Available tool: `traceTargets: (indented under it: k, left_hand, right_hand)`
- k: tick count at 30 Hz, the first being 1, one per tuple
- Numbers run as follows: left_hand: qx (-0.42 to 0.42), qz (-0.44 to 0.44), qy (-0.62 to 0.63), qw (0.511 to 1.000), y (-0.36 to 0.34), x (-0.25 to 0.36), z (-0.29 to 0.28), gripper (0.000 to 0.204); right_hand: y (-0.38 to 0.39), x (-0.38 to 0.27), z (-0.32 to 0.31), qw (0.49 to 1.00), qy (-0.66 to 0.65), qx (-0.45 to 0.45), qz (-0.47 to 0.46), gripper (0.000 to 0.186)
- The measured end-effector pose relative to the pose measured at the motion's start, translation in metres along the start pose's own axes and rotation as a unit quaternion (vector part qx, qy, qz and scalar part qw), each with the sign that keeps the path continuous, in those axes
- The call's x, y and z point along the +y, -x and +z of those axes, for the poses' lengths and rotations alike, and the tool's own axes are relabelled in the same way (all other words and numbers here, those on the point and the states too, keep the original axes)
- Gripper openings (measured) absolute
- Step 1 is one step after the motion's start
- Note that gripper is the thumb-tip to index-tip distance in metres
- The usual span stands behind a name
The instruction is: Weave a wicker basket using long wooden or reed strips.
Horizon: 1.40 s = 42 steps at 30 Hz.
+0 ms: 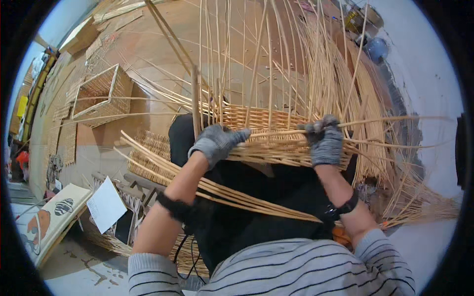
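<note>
A half-woven wicker basket (256,114) rests across my dark-clad knees, with tall upright willow rods (270,74) rising from its far side. My left hand (217,143), in a grey knit glove, is closed at the basket's left part, thumb pointing right. A willow rod (281,132) runs crosswise between my hands over the weave. My right hand (326,142), gloved alike, has its fingers curled around this rod near the right end. Several rod ends stick out beyond it to the right. Loose willow rods (247,200) lie over my lap below the basket.
A large heap of willow rods (368,123) lies at the right along the white wall. An open wicker box (118,106) stands on the floor at left. Nearer left are a white sheet (106,204) and a patterned board (54,217). A thick wooden stick (195,101) stands by my left hand.
</note>
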<state>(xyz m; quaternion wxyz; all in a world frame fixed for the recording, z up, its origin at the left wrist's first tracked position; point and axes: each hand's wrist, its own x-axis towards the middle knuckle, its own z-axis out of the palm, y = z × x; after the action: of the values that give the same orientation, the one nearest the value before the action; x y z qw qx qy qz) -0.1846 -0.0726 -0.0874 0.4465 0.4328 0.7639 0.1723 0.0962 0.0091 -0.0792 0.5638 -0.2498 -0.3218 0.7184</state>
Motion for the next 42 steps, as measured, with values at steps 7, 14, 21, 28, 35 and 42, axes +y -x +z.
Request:
traceTargets:
  k: [7,14,21,28,35,42]
  left_hand:
    - [0.089,-0.022,-0.083,0.992,-0.004,0.012,0.006,0.078]
    - [0.037,-0.054,-0.176,0.982,-0.001,0.043,-0.034,0.084]
    - [0.113,-0.058,-0.168,0.978,-0.083,0.058,-0.05,0.077]
    - [0.346,0.297,-0.005,0.89,-0.007,0.09,-0.011,0.055]
    - [0.27,0.38,-0.423,0.777,-0.032,0.093,0.01,0.039]
    - [0.044,0.212,-0.075,0.973,-0.021,0.065,0.037,0.044]
  right_hand:
    - [-0.007,0.008,0.11,0.904,0.345,-0.161,-0.194,0.009]
    - [-0.021,0.013,0.056,0.991,0.038,0.094,0.083,0.026]
    - [0.004,0.016,0.081,0.998,0.024,0.04,0.052,0.03]
    - [-0.008,0.024,0.04,0.991,-0.012,0.124,0.042,0.031]
    - [-0.005,0.025,0.036,0.986,-0.087,0.107,0.096,0.023]
    - [-0.023,-0.074,-0.009,0.983,-0.048,0.138,-0.115,0.029]
